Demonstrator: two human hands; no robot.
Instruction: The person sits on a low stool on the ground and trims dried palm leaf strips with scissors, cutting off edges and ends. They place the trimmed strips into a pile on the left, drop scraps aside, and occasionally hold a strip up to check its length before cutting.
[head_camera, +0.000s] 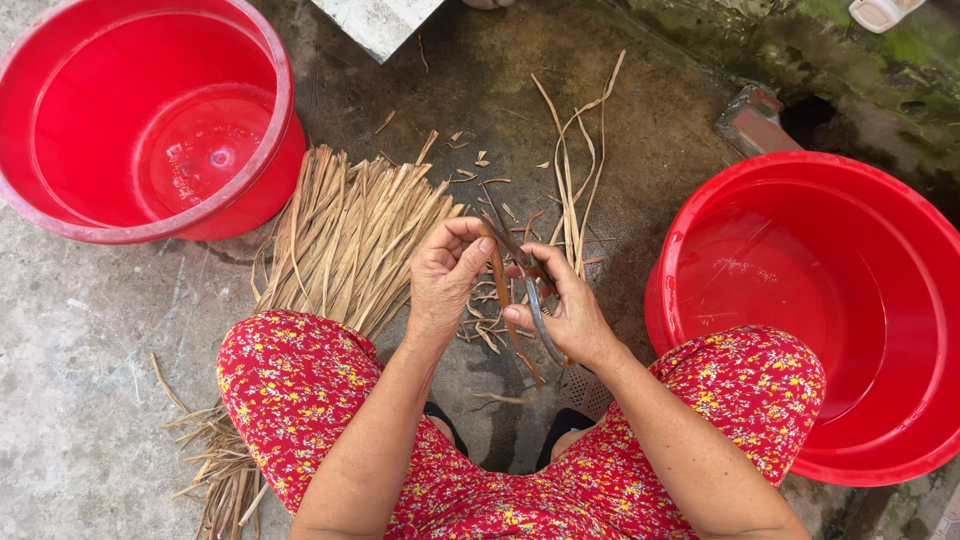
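Note:
My left hand (445, 275) pinches a brown dried fibre strip (499, 285) near its top end. My right hand (565, 310) grips a pair of metal scissors (535, 300), whose blades meet the strip between the two hands. A fanned bundle of pale dried strips (350, 235) lies on the concrete just left of my left hand. Short cut scraps (490, 335) lie under the hands. Several long thin strips (575, 170) lie beyond my right hand.
A red plastic basin (60, 215) stands at the upper left and another red basin (680, 240) at the right, both with wet bottoms. More dried strips (215, 465) lie by my left knee. A brick (752, 120) and mossy wall sit at the upper right.

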